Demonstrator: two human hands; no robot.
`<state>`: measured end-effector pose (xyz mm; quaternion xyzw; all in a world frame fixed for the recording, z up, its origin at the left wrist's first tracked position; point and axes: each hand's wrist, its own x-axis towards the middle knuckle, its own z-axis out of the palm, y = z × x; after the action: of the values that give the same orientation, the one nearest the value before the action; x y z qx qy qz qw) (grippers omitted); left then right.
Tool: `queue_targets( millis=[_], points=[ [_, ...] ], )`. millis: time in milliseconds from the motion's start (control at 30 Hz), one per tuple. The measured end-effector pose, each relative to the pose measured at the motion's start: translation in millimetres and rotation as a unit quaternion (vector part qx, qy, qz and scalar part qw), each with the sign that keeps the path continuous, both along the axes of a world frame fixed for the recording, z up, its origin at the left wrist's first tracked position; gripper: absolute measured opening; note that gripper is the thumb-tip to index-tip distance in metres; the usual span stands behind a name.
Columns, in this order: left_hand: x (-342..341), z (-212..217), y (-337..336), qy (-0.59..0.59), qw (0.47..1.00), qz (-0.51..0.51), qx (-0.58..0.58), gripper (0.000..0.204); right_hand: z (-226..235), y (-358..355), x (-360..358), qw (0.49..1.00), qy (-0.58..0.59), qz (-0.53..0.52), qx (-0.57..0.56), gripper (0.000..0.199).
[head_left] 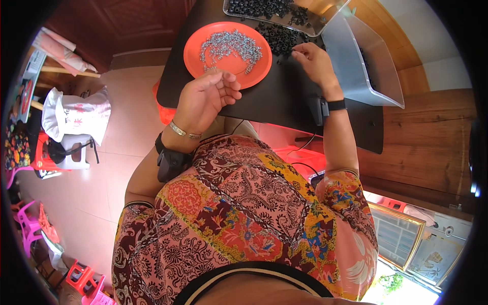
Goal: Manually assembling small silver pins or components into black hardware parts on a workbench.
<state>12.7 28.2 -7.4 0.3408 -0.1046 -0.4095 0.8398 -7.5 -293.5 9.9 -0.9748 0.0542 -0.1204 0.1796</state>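
Note:
Over the near rim of a round red plate (192, 57), my left hand (207, 96) is held palm up with its fingers curled in; whatever lies in them is hidden. Small silvery screw-like pieces (226, 44) are spread across the plate. To the right, my right hand (317, 65) has thumb and forefinger together at the edge of a pile of small black pieces (278, 38) on the dark table (284, 101). Anything pinched there is too small to make out.
A clear tray (223, 7) with more black pieces stands at the table's far side. Right of my right hand, a translucent bin (351, 56) leans on its side. Farther left are a white sack (81, 114) and several plastic stools on the tiled floor (127, 117).

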Motion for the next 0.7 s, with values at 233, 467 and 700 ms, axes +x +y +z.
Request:
queue_targets(
  millis=[233, 467, 700],
  points=[
    [-2, 3, -10, -0.029, 0.999, -0.014, 0.013, 0.031, 31, 75, -26, 0.867, 0.045, 0.165, 0.467, 0.031],
    [-4, 7, -14, -0.027, 0.999, -0.031, 0.014, 0.031, 24, 115, -32, 0.828, 0.055, 0.207, 0.519, 0.028],
    [-5, 1, -14, -0.037, 0.999, -0.027, -0.007, 0.031, 18, 131, -32, 0.892, -0.096, 0.273, 0.346, 0.016]
  ],
)
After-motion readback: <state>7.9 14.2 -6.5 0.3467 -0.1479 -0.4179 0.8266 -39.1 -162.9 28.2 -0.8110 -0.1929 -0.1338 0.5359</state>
